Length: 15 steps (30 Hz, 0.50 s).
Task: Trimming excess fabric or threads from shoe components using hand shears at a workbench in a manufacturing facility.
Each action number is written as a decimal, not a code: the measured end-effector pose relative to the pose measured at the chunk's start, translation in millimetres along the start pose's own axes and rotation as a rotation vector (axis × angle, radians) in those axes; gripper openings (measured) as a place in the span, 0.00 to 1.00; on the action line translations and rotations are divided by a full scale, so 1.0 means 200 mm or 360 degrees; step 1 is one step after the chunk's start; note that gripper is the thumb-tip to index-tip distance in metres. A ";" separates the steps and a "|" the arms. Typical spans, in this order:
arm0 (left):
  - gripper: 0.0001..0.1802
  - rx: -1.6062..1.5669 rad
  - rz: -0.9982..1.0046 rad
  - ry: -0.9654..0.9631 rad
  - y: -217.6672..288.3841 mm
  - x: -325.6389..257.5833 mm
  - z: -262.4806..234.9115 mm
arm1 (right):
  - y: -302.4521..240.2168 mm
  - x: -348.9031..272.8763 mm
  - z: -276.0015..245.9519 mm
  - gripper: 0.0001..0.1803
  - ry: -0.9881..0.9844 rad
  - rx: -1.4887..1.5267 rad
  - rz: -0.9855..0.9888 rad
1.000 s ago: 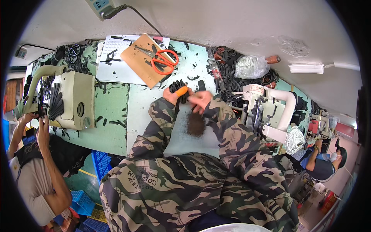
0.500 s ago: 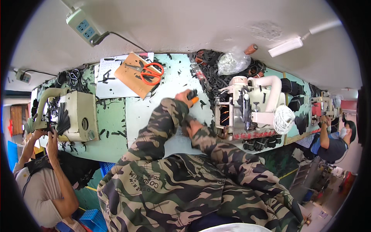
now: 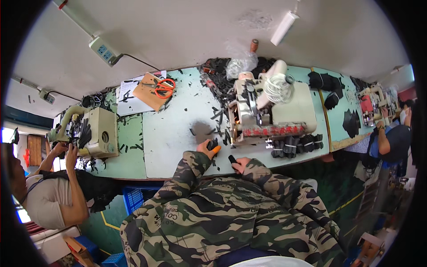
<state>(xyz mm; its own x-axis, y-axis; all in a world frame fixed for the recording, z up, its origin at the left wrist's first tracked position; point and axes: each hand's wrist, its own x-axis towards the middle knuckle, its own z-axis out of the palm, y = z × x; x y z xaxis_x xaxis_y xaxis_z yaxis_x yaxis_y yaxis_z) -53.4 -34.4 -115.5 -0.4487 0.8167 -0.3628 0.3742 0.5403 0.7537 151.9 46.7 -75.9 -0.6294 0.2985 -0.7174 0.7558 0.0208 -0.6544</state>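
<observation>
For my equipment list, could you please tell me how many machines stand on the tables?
3: the left machine, the middle machine and the far-right machine. More may be hidden beyond the last one.

Pale wall (image 3: 178, 35) behind a long, pale desk (image 3: 165, 140); green floor (image 3: 113, 210) with yellow lines; far left, possibly a window (image 3: 8, 123).

Left hand (image 3: 206, 149) holds black strips (image 3: 213, 144); right hand (image 3: 242, 165), at four o'clock from it, grips a black piece (image 3: 232, 159).
</observation>
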 end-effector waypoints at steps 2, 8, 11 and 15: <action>0.19 -0.0605 -0.0175 -0.0316 -0.04 -0.09 0.13 | 0.12 -0.06 0.02 0.18 -0.0038 0.0806 -0.0042; 0.13 -0.1729 -0.0303 -0.0723 0.24 -0.27 0.34 | 0.22 -0.22 -0.02 0.15 -0.0044 0.1324 -0.0222; 0.13 -0.1584 -0.0326 -0.0726 0.39 -0.41 0.41 | 0.34 -0.33 -0.01 0.15 -0.0052 0.1227 -0.0261; 0.17 -0.1438 -0.0295 -0.0657 0.24 -0.33 0.56 | 0.50 -0.20 0.09 0.18 0.0081 0.1179 -0.0534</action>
<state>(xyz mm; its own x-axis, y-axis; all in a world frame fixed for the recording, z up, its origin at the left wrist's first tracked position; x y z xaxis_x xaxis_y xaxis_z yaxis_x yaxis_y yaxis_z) 85.9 -39.1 -116.4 -0.0573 0.8342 -0.5485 -0.5049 0.4498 0.7368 250.2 19.5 -117.3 -0.7786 0.4322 -0.4549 0.2016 -0.5142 -0.8337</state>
